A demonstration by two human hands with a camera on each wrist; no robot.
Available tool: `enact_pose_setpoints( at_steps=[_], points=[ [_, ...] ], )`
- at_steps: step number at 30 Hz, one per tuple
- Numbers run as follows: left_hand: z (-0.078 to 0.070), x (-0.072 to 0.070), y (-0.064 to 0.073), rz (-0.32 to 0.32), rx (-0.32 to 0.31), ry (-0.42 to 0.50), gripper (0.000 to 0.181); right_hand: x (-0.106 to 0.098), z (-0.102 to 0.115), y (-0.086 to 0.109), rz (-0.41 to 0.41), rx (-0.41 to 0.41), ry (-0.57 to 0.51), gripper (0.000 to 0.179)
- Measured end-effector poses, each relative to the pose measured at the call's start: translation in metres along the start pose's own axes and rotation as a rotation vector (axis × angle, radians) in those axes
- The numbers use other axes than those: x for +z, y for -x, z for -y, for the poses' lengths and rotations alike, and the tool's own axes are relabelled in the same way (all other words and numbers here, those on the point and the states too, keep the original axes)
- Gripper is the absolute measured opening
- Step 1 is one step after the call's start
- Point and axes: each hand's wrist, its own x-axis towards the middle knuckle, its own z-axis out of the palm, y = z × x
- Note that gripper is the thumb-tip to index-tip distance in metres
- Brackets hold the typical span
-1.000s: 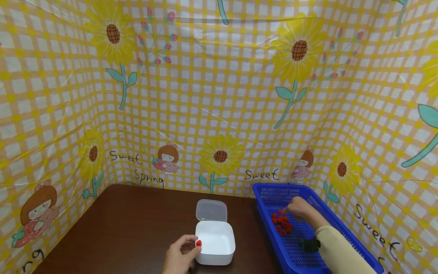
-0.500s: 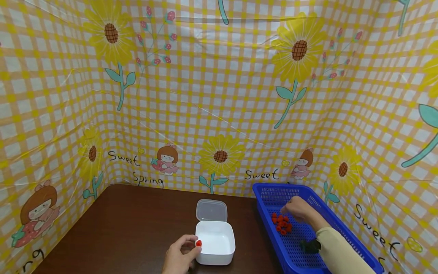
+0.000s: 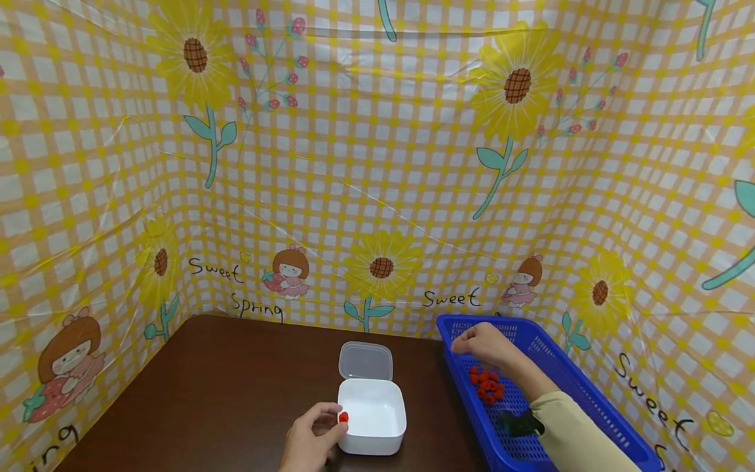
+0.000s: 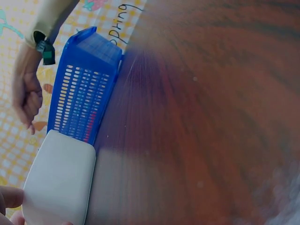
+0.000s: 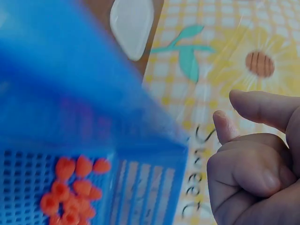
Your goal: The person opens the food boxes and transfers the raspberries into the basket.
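Note:
My left hand [image 3: 312,438] grips the left side of a white box [image 3: 380,446] on the table, its thumb and fingers at the rim. In the left wrist view, fingertips lie against the white box [image 4: 61,178]. One red raspberry [image 3: 343,417] shows at the left wall, beside the thumb. My right hand [image 3: 486,344] is over the far left rim of the blue basket, thumb and forefinger pinched together, a raspberry hidden between them. Other fingers of the right hand [image 5: 255,168] curl inward. Several red raspberries [image 5: 70,201] lie in the basket below.
The blue basket [image 3: 472,419] with slotted walls stands at the right of the dark brown table [image 3: 224,380]. A clear lid [image 3: 366,360] lies behind the box. Checked cloth [image 3: 377,164] encloses the back and sides. A dark device [image 3: 519,423] is strapped at the right cuff.
The right hand has lifted off the basket floor and moved left toward the rim. The raspberry by its fingertips no longer shows among the others. The left hand stays put.

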Motion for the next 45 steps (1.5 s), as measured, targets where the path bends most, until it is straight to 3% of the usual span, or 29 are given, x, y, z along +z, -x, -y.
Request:
enact_pose_setpoints(
  at_steps=[10, 23, 45],
  points=[
    [0.000, 0.000, -0.001, 0.014, -0.017, -0.008, 0.028, 0.035, 0.026, -0.001, 0.043, 0.002, -0.087, 0.025],
    [-0.001, 0.000, -0.001, 0.001, -0.009, -0.002, 0.029, 0.088, 0.044, -0.006, 0.166, -0.069, -0.134, 0.018],
    [-0.001, -0.001, 0.000, 0.014, -0.017, 0.004, 0.032, 0.156, 0.047, -0.006, 0.292, -0.069, -0.141, 0.010]
  ],
)
